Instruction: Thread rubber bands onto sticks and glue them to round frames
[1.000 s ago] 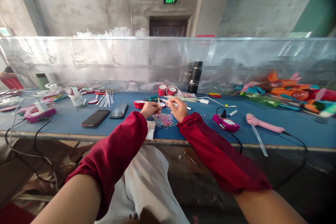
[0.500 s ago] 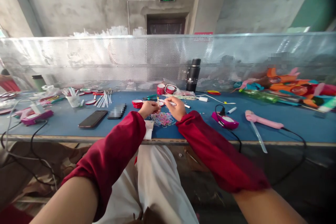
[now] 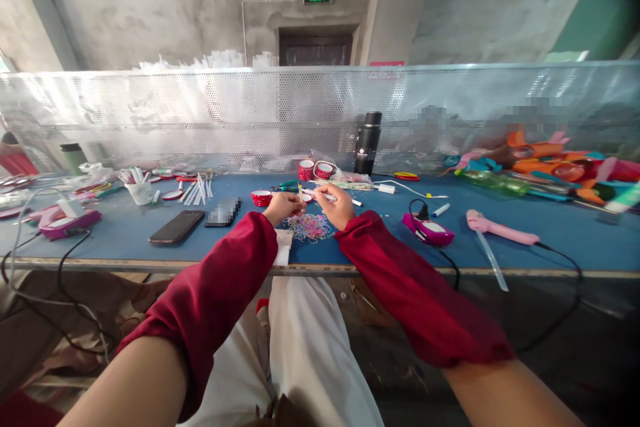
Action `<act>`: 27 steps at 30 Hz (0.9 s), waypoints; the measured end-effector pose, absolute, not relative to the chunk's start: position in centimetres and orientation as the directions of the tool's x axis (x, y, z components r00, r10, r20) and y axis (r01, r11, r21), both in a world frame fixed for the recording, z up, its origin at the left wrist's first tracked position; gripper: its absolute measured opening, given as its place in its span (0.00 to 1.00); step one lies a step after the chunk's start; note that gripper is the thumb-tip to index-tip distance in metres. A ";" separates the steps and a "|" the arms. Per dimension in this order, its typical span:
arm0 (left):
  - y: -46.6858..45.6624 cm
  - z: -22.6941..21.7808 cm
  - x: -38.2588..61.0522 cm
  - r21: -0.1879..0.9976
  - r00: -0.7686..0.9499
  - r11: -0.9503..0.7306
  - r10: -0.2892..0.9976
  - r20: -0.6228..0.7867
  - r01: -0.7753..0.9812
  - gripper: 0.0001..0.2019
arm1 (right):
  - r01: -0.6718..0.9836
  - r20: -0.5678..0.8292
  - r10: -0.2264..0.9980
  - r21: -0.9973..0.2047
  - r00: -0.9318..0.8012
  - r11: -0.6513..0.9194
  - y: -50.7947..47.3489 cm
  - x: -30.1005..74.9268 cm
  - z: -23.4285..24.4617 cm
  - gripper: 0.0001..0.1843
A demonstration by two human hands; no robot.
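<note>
My left hand is closed in a pinch on a thin pale stick that stands upright above its fingers. My right hand is curled shut round a white stick that points left toward the other hand. Both hands hover over a pile of small coloured rubber bands on the blue table. Both forearms wear dark red sleeves.
A black phone, a red tape roll, two more red rolls and a black flask lie near. A pink device with a cable and a pink tool sit right. A cup of sticks stands left, below a perforated metal screen.
Both hands stay over the rubber bands with only small finger movement. The view has shifted slightly downward since a second ago.
</note>
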State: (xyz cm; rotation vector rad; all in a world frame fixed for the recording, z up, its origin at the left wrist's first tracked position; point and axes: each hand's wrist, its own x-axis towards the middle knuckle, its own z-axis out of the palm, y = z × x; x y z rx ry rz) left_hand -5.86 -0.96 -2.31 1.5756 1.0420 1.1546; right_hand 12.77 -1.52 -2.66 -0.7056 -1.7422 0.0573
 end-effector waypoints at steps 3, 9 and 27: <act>-1.2 -2.1 -5.8 0.961 0.200 -0.239 0.957 0.209 0.138 0.08 | 0.434 0.864 0.485 -0.389 -0.133 0.813 -1.4 12.8 -2.7 0.11; -1.5 -1.9 -5.8 0.964 0.199 -0.241 0.956 0.215 0.114 0.07 | 0.406 0.855 0.509 -0.434 -0.093 0.804 -1.2 12.8 -2.9 0.11; -1.4 -1.9 -5.9 0.961 0.203 -0.257 0.951 0.232 0.103 0.08 | 0.425 0.850 0.515 -0.427 -0.114 0.798 -1.2 12.9 -2.8 0.12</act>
